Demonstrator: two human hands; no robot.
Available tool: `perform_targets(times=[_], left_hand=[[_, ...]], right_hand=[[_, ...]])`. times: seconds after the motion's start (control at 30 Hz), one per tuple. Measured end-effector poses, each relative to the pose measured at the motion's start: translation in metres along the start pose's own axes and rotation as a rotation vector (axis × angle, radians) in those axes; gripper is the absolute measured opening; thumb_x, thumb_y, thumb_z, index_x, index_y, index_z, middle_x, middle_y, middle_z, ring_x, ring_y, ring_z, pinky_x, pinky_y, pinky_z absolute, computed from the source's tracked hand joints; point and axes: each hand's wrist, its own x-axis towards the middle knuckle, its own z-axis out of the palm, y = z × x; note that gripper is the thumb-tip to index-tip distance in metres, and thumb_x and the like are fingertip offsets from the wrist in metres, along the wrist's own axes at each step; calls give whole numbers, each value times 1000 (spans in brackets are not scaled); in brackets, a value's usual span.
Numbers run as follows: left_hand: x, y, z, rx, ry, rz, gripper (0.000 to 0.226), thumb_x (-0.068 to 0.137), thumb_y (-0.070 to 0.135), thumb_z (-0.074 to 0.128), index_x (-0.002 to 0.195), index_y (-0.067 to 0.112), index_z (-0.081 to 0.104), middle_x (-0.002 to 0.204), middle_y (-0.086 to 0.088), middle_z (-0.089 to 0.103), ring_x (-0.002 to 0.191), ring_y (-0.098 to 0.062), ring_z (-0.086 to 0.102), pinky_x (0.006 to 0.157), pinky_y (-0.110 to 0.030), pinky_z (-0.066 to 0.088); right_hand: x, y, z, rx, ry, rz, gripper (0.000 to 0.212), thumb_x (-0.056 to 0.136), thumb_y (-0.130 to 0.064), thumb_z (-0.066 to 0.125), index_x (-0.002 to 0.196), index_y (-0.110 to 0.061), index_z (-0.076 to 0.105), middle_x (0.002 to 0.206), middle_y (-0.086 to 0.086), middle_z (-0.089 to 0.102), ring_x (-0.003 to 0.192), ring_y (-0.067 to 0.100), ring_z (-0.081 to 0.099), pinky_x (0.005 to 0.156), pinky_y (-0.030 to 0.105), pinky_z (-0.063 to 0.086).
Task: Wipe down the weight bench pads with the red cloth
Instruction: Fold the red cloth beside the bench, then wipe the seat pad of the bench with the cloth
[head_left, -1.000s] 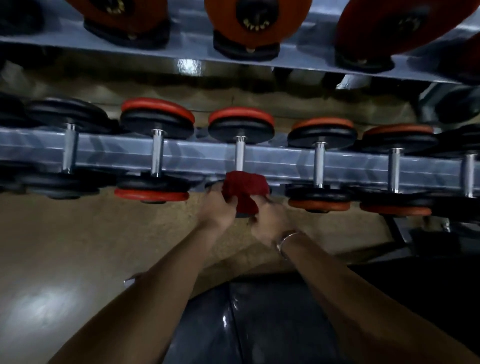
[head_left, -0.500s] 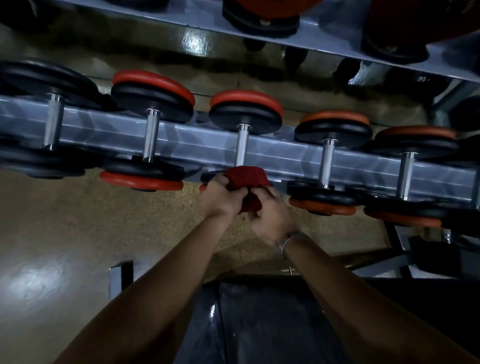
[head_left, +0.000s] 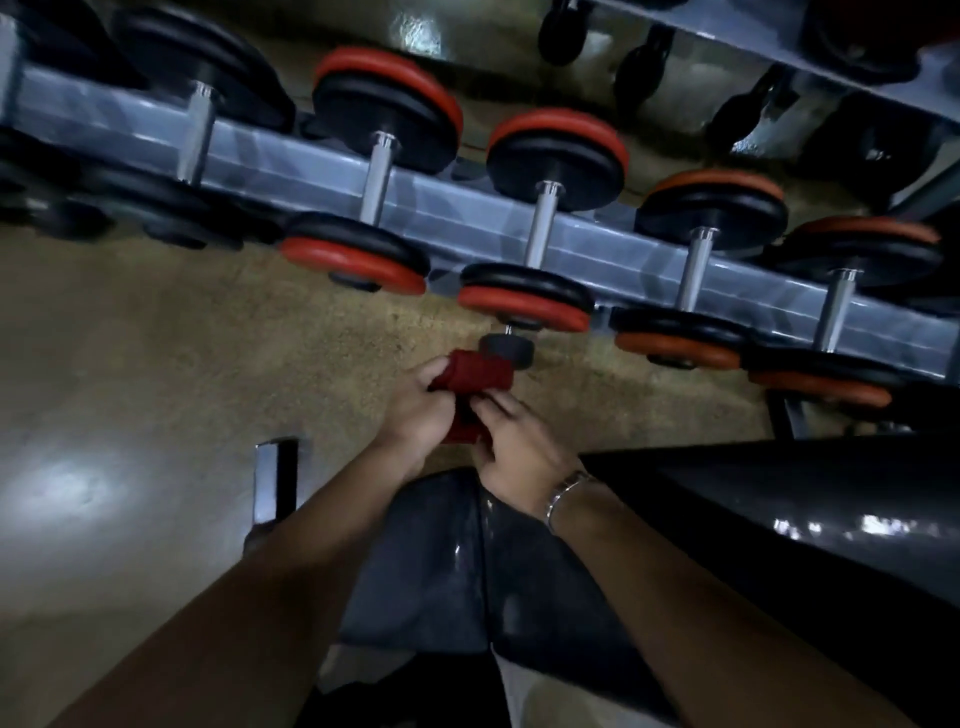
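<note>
My left hand (head_left: 415, 410) and right hand (head_left: 519, 447) grip the bunched red cloth (head_left: 475, 371), now drawn back from the dumbbell rack (head_left: 467, 218) to just past the far edge of the bench pad (head_left: 431, 571) (wiping not begun).

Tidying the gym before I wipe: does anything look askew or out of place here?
Nothing stands out. Dumbbells sit in a row on the rack; left hand and right hand grip the bunched red cloth.
</note>
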Motion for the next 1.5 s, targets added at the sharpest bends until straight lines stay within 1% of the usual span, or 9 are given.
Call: perform_targets(times=[0.13, 0.27, 0.43, 0.53, 0.67, 0.83, 1.07, 1.27, 1.5], left_hand=[[-51, -36, -43, -165, 10, -74, 60, 92, -18, 34, 78, 26, 72, 66, 17, 74, 62, 10, 68, 54, -10, 53], [-84, -89, -94, -225, 11, -161, 34, 93, -12, 50, 96, 8, 78, 94, -14, 79, 84, -28, 78, 73, -41, 65], [-101, -168, -146, -279, 275, -231, 15, 92, 22, 72, 89, 8, 74, 85, -8, 76, 82, -24, 75, 46, -16, 49], [-107, -215, -169, -99, 401, -50, 28, 79, 2, 80, 104, 15, 76, 92, 3, 74, 96, -21, 73, 61, -7, 50], [-113, -259, -186, 159, 575, 144, 58, 72, -6, 78, 124, 16, 64, 115, -3, 67, 104, -20, 65, 89, -31, 54], [-99, -294, -183, 534, 725, 339, 43, 71, -5, 64, 111, 11, 66, 104, -14, 59, 93, -36, 55, 78, -45, 49], [-96, -324, -161, 579, 466, 339, 40, 69, -4, 74, 106, 9, 67, 115, -18, 58, 104, -28, 42, 86, -46, 50], [-88, -329, -156, 585, 505, 363, 13, 88, 2, 66, 96, 12, 67, 116, -12, 58, 108, -29, 44, 90, -44, 46], [-55, -323, -161, 499, 545, 347, 43, 98, 10, 61, 141, 6, 56, 134, -17, 54, 123, -33, 47, 108, -45, 44]], right_hand=[[-40, -41, 38, -28, -56, -34, 60, 94, -23, 53, 152, -20, 37, 161, 0, 32, 139, 23, 41, 108, 36, 45], [-78, -65, 87, -19, -69, -19, 63, 92, -21, 52, 152, -26, 36, 157, -3, 36, 139, 22, 41, 109, 41, 44], [-120, -71, 147, -26, -96, 32, 60, 93, -20, 49, 153, -22, 39, 156, -2, 39, 142, 21, 38, 113, 37, 40], [-131, -71, 175, -67, -159, 25, 57, 98, -23, 47, 155, -23, 35, 157, -2, 38, 145, 21, 33, 116, 38, 36], [-129, -68, 201, -121, -206, 5, 56, 99, -29, 41, 154, -25, 34, 157, -2, 38, 145, 22, 32, 115, 45, 35], [-124, -70, 218, -196, -74, -58, 57, 90, -30, 39, 144, -20, 51, 142, 1, 55, 133, 25, 44, 109, 49, 41], [-106, -72, 229, -280, -117, -119, 54, 98, -29, 46, 151, -23, 39, 155, -1, 39, 147, 22, 28, 120, 48, 25], [-110, -68, 235, -290, -88, -109, 56, 90, -30, 40, 143, -19, 51, 146, 0, 51, 141, 22, 36, 118, 54, 28], [-112, -56, 238, -332, -57, -125, 57, 89, -35, 32, 140, -19, 54, 141, -1, 55, 138, 22, 42, 115, 53, 33]])
